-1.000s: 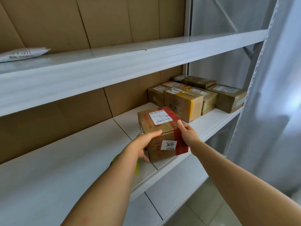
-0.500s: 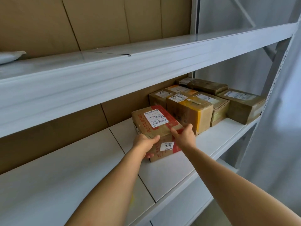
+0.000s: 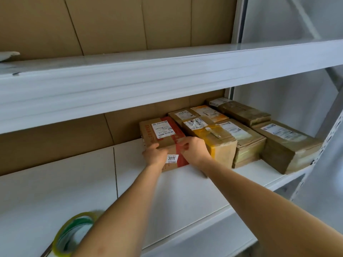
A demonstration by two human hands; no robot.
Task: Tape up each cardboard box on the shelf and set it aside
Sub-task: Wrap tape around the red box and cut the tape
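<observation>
Yellow-green tape roll [image 3: 74, 233] is seen nearest, on the white shelf [image 3: 55, 191] by the left forearm. Further in, the red-taped box [image 3: 163, 135] is gripped at its front edge — left hand [image 3: 155, 154] and right hand [image 3: 194, 150] curled on it. Behind right, it is flanked by a yellow-taped box [image 3: 213, 138].
</observation>
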